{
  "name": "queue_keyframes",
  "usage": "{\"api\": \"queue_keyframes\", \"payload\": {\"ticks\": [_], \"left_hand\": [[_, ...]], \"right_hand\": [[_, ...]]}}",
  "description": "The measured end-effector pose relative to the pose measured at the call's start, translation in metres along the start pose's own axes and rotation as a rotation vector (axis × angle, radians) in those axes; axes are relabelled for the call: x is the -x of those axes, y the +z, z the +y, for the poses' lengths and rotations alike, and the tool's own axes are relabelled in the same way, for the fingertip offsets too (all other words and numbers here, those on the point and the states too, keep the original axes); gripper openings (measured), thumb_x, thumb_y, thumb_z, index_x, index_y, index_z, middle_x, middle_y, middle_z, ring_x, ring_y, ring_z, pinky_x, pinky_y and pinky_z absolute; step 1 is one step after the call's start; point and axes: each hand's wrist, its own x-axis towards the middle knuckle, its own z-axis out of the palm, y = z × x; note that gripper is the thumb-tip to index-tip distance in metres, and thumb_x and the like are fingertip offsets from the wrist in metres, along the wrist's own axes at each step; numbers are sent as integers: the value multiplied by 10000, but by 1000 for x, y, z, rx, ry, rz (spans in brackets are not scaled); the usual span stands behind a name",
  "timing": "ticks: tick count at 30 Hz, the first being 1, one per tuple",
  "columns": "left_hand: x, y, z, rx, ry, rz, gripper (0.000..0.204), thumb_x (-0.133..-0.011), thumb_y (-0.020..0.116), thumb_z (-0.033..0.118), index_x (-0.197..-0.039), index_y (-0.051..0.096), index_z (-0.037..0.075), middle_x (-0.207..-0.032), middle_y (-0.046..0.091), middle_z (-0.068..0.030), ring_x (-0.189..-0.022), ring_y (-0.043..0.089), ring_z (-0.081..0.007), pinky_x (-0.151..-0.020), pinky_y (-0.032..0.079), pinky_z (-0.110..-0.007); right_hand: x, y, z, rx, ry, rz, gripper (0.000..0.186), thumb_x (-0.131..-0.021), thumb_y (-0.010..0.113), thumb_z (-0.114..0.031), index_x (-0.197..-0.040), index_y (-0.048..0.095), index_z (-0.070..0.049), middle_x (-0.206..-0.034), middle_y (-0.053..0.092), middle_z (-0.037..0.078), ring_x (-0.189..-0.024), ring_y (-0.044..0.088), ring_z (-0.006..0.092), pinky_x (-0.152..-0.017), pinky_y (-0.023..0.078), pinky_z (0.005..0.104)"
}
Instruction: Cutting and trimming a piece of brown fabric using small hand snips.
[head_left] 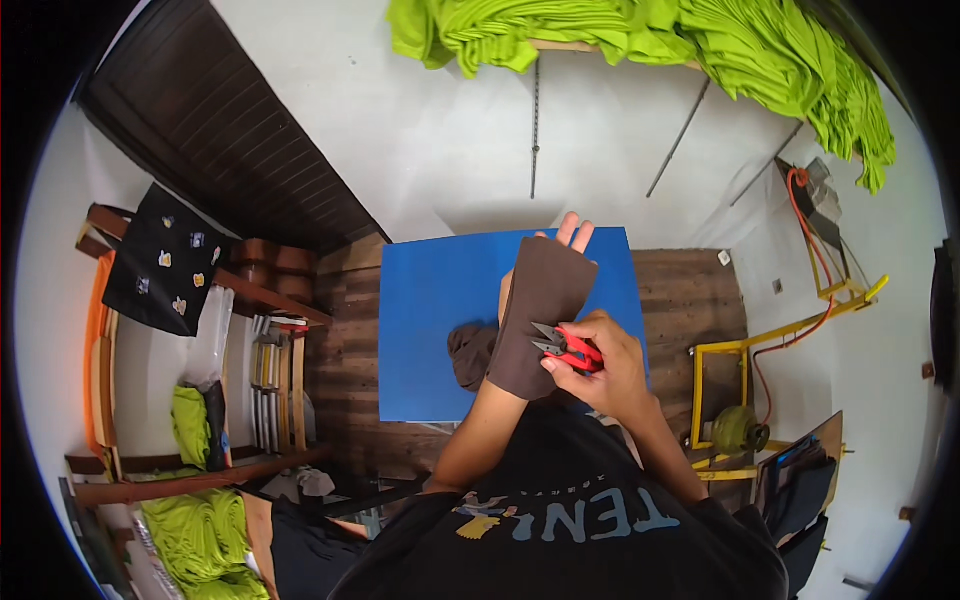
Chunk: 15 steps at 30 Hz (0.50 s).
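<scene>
My left hand (574, 232) is pushed through a dark brown piece of cloth (548, 285) that covers the palm and wrist. Its fingertips stretch out past the cloth's far edge, apart and gripping nothing; the rest of the hand is hidden. In my right hand (610, 360) is a pair of red-handled thread snips (572, 348), their dark blades parted over the face of the cloth. Whether the blades touch the fabric I cannot tell. A bunched dark brown cloth (470, 355) lies on the blue table (425, 300), left of my left forearm.
Lime-green cloth (610, 30) is piled on a high shelf at the far wall. To the right stands a yellow metal frame (720, 350) with an orange-red hose. A wooden rack (200, 490) with folded cloth fills the left side, below a black bag (165, 260).
</scene>
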Motion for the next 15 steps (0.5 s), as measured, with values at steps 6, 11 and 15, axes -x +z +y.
{"api": "queue_keyframes", "payload": {"ticks": [6,11,15], "left_hand": [[-10,-20,39,-2589,665,-326,172,-1010,470,98,-1173,509,54,-1400,528,-170,-1104,600,-263,-983,460,-328],[-10,-20,77,-3101,880,-1004,105,-1022,450,51,-1114,497,32,-1049,577,-123,-991,591,-202,-933,455,-319],[-7,-20,98,-3510,997,-1054,92,-1013,458,45,-1083,518,32,-997,555,-64,-890,531,-129,-846,434,-274]], "right_hand": [[10,-26,24,-186,142,91,443,-776,848,-223,-1097,610,-32,-779,600,60,-622,570,141,-586,471,252],[11,-42,40,-564,320,64,449,-860,774,-244,-1178,563,-7,-737,443,-49,-638,390,42,-579,327,195],[9,-44,48,-731,452,-46,270,-904,718,-202,-1067,580,-38,-700,448,-63,-614,409,14,-551,336,186]]}}
